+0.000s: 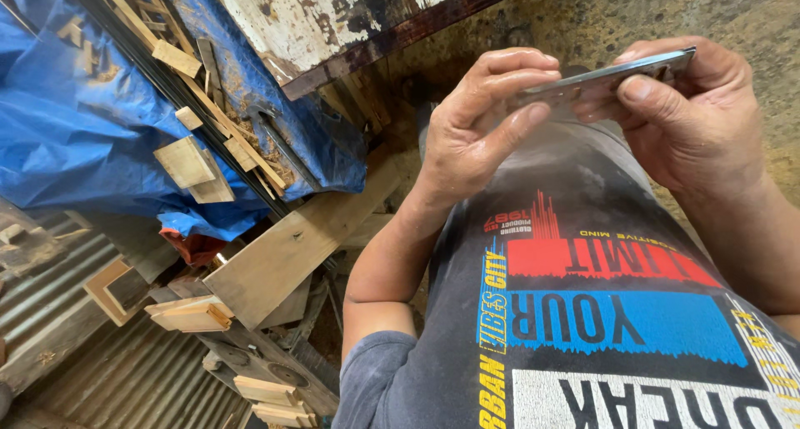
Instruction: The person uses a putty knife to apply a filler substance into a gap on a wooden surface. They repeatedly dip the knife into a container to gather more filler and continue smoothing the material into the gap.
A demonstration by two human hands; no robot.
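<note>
Two hands held one thing: a single flat metal blade [607, 79], grey and shiny, up at about one o'clock in the head view. The left hand [477, 122] came in from nine o'clock of the blade, its grip pressed together on the near end, fingers [508, 69] curled over the top edge and thumb laid along the underside. The right hand [696, 116] met it from three o'clock, thumb [658, 95] pressed flat on the blade's face and the other fingers wrapped behind, so both grips pinched the same piece.

The blade's long axis ran from about eight o'clock up to two o'clock, its far corner poking out past the right hand's fingers, and it was held in the air above the person's printed grey shirt [583, 312].

Off at nine o'clock lay one blue tarpaulin [75, 120] with many small wood offcuts [185, 162] scattered on it, too many to count. One long plank [300, 245] leaned below it, over sheets of corrugated metal [125, 379]. One worn white-painted worktop [333, 20] sat at twelve o'clock
</note>
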